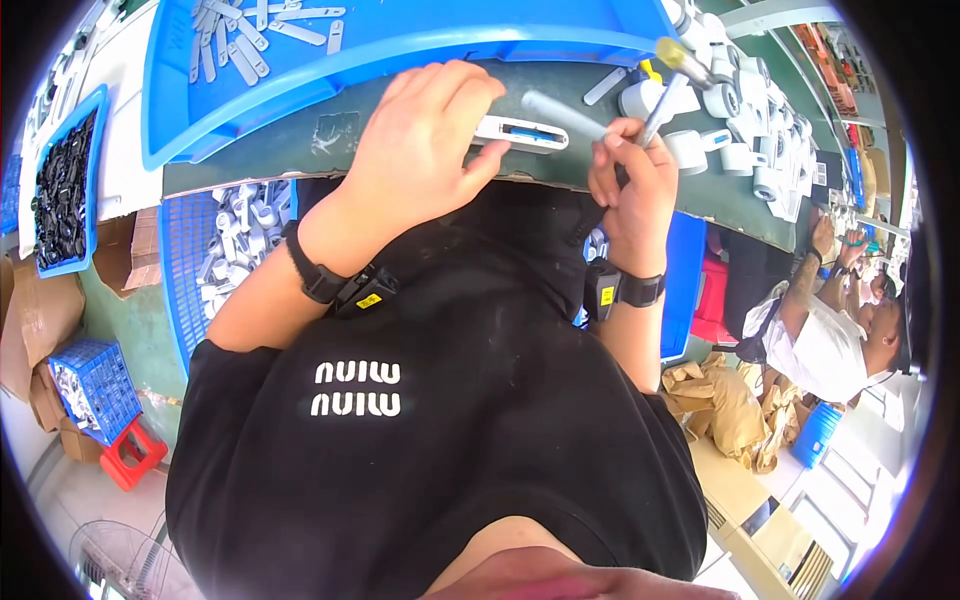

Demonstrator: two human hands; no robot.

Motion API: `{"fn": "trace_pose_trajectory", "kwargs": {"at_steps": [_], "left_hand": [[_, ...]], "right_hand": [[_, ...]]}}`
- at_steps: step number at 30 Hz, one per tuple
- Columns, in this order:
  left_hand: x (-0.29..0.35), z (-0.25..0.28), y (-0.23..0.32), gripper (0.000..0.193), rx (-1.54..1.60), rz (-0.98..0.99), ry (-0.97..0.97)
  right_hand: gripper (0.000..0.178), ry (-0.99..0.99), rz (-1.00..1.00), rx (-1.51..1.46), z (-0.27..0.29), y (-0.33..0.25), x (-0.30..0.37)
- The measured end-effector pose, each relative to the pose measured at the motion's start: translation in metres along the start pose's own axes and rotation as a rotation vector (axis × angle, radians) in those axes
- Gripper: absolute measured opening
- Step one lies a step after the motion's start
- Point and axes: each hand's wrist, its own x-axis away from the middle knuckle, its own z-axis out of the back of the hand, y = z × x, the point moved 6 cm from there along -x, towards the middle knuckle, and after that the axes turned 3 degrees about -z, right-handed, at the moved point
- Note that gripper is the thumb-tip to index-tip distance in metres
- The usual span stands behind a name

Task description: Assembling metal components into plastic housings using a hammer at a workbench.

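My left hand (425,140) is closed around a white, long, round-ended plastic housing (548,140) at the bench's near edge. A slot in the housing's side shows something blue inside. To its right, my right hand (637,185) has its fingers pinched together. From those fingertips a flat grey plastic strip (562,112) points up and left toward the housing, apart from it. A screwdriver (680,62) with a yellowish clear handle also rises from the right hand, its metal shaft running down between the fingers. My palm hides the shaft's lower end.
A large blue tray (400,55) with several grey strips lies beyond my hands. White round-headed parts (740,100) crowd the bench at right. A blue crate (185,270) of white parts is below left; a blue tray of black parts (65,185) sits far left. Another person (815,330) works at right.
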Motion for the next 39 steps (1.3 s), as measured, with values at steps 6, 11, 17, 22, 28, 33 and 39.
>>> {"fn": "trace_pose_trajectory", "kwargs": {"at_steps": [6, 11, 17, 22, 28, 33, 39], "left_hand": [[0.015, -0.019, -0.014, 0.042, 0.070, 0.033, -0.093], [0.017, -0.019, -0.020, 0.037, 0.085, 0.101, -0.112], [0.019, -0.022, -0.020, 0.024, 0.074, 0.006, -0.112], [0.021, -0.022, -0.018, 0.021, 0.054, -0.019, -0.069], [0.020, -0.024, -0.014, 0.018, 0.011, -0.090, -0.064], [0.015, -0.024, -0.006, 0.013, -0.031, -0.052, -0.119], [0.009, -0.035, 0.004, 0.012, -0.130, -0.061, -0.213]], "right_hand": [[0.009, 0.016, -0.071, 0.296, -0.006, 0.009, -0.004], [0.009, -0.008, -0.073, 0.396, -0.011, 0.012, -0.007], [0.006, 0.028, -0.079, 0.492, -0.015, 0.007, -0.005], [0.019, 0.066, -0.008, 0.614, -0.016, 0.013, -0.003], [0.025, 0.040, 0.016, 0.722, -0.010, 0.024, -0.007], [0.022, 0.008, -0.036, 0.656, -0.008, 0.023, -0.008], [0.017, -0.049, -0.078, 0.599, -0.011, 0.027, -0.011]]}}
